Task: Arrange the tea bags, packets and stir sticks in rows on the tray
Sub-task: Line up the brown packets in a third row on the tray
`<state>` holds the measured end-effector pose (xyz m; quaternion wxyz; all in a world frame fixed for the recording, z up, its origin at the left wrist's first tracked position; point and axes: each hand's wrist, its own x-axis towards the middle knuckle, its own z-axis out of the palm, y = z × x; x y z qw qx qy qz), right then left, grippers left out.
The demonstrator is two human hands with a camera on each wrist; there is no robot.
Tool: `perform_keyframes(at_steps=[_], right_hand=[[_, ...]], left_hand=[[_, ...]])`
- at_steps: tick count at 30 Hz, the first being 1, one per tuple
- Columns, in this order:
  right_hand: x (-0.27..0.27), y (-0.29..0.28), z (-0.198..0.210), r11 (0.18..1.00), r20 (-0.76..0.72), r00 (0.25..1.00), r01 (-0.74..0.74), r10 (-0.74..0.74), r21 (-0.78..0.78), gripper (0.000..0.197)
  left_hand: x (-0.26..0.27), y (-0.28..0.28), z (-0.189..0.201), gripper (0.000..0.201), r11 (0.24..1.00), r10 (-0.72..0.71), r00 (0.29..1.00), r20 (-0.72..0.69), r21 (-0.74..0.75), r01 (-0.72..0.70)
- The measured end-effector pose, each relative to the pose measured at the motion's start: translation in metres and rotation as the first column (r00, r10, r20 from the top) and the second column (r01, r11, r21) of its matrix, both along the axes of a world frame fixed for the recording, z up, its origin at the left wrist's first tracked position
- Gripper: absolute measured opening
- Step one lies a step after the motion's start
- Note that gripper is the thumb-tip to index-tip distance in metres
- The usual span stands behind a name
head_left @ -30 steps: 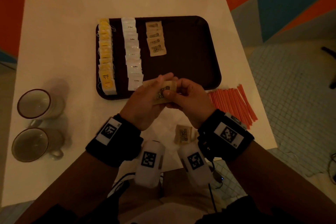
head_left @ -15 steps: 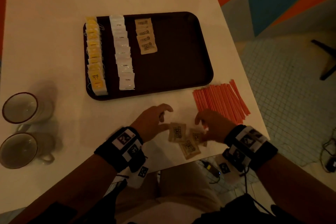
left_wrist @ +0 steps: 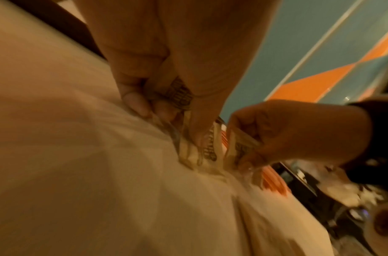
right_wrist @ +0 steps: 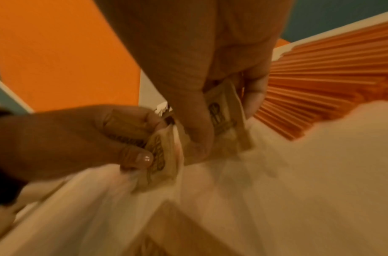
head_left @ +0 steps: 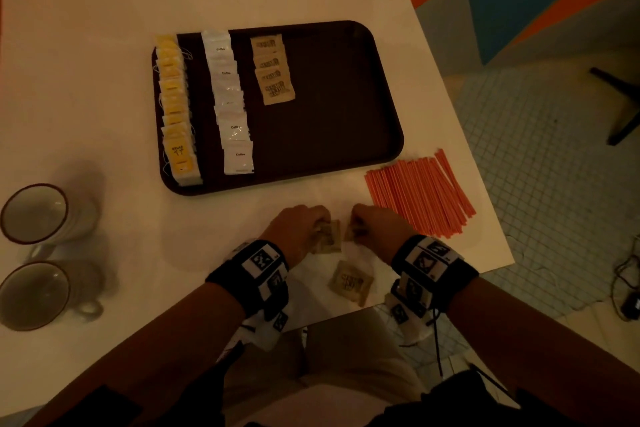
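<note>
Nearest the table's front edge, a single brown packet (head_left: 350, 282) lies flat and untouched on the white table (head_left: 104, 80), between the two wrists and apart from both hands. Just beyond it, the left hand (head_left: 300, 230) pinches brown packets (head_left: 329, 238) between thumb and curled fingers; their lower edges rest on the tabletop, and they protrude from the thumb side of the hand toward the right hand. The left wrist view shows the thumb pressed against a printed face — the exact count in this grip cannot be told. Just beside it, the right hand (head_left: 375, 227) grasps another brown packet (head_left: 356, 229) the same way, thumb on one face and fingers (right_wrist: 254, 93) behind, the packet standing nearly on edge over the table. The two hands are close together without touching. To the right of the right hand lies a loose bundle of orange stir sticks (head_left: 420, 192) on the table. Farther off sits the dark tray (head_left: 339, 97), holding three rows: yellow tea bags (head_left: 176, 107) at its left edge, white packets (head_left: 230, 102) next, and a short row of brown packets (head_left: 273, 71) at the far end. Two mugs (head_left: 38, 253) stand well to the left.
</note>
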<state>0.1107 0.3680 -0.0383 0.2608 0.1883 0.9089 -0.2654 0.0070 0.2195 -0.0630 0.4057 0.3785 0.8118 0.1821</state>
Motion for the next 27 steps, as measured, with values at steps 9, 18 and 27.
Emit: perform_keyframes(at_steps=[9, 18, 27], right_hand=[[0.02, -0.017, 0.024, 0.869, 0.136, 0.872, -0.43, 0.47, -0.245, 0.017], [0.002, -0.012, -0.001, 0.919, -0.1, 0.931, -0.364, 0.352, -0.151, 0.016], [-0.052, -0.028, 0.039, 0.54, 0.046, 0.871, 0.343, -0.488, -0.769, 0.015]], left_hand=[[-0.034, -0.046, 0.019, 0.027, 0.701, 0.595, 0.655, 0.465, 0.098, -0.706], [-0.042, -0.055, 0.03, 0.032, 0.568, 0.609, 0.511, 0.606, 0.116, -0.815], [-0.044, -0.049, 0.047, 0.025, 0.561, 0.543, 0.624, 0.562, 0.311, -0.767]])
